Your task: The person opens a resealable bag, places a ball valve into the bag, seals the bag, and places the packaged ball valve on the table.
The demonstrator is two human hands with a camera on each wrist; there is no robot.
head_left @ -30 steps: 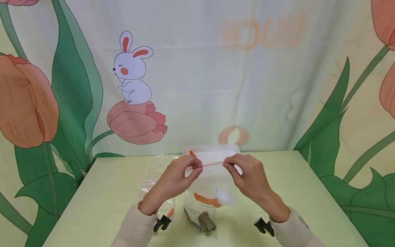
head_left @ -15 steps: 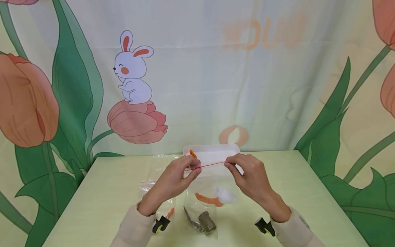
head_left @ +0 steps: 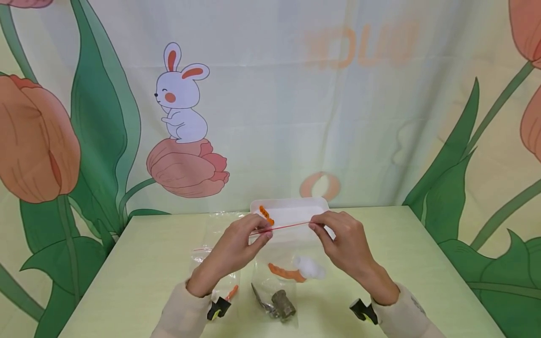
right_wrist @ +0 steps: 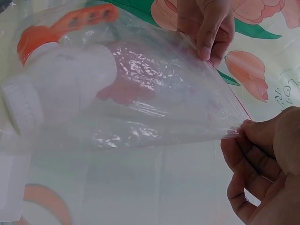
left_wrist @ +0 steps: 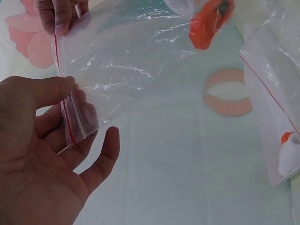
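A clear zip bag (left_wrist: pixel 126 61) with a red seal line hangs between my two hands. My left hand (head_left: pixel 236 244) pinches its top edge near the left corner, thumb on the seal in the left wrist view. At the other end of the red line, my right hand (head_left: pixel 344 241) pinches the edge between thumb and fingers. Inside the bag lie a white bottle-like piece (right_wrist: pixel 75 89) with a ribbed end and an orange piece (right_wrist: pixel 89 16) with a long arm with holes. In the head view these hang low, below the hands.
A white tray (head_left: pixel 296 205) with an orange strip (head_left: pixel 266 215) stands at the table's back edge. Nearer lies a clear bag with a grey-brown cylindrical piece (head_left: pixel 283 305) and a dark flat piece (head_left: pixel 263 300). Further left, another bag (head_left: pixel 215 225) shows an orange bit (head_left: pixel 231 292).
My left hand has slid a little left along the red seal line, uncovering more of the orange strip in the tray. My right hand has shifted slightly right.
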